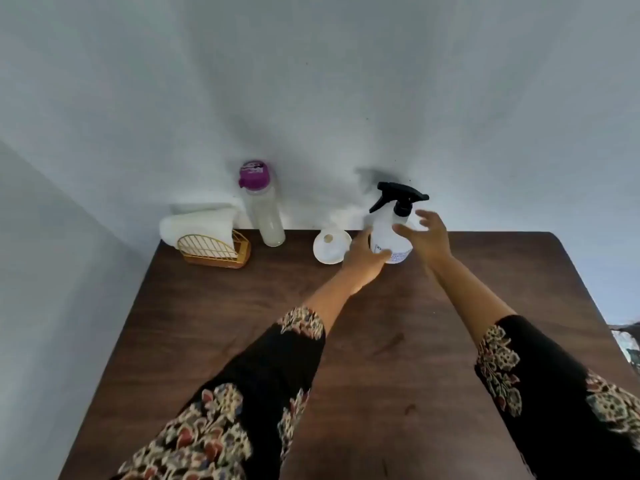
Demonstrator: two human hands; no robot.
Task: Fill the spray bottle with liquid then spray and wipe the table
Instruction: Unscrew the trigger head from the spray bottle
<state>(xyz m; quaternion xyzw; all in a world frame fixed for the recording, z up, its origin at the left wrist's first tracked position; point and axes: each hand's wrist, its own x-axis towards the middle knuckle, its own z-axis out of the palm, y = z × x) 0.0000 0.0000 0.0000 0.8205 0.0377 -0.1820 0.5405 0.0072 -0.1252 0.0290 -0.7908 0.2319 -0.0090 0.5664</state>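
Observation:
A white spray bottle (388, 233) with a black trigger head stands at the far edge of the dark wooden table (242, 341). My left hand (363, 256) reaches its lower left side, fingers at the bottle's body. My right hand (427, 237) hovers at the bottle's right side with fingers spread, not gripping. A white funnel (330, 245) lies just left of the bottle. Further left stands a tall clear bottle (265, 213) of pale liquid with a purple cap. A folded white cloth (201, 220) sits in a gold wire holder (216, 251) at the far left.
A pale wall (311, 98) rises directly behind the table's far edge. The table's left and right edges fall away to a light floor. Something dark with patterned fabric (628, 341) shows at the right edge.

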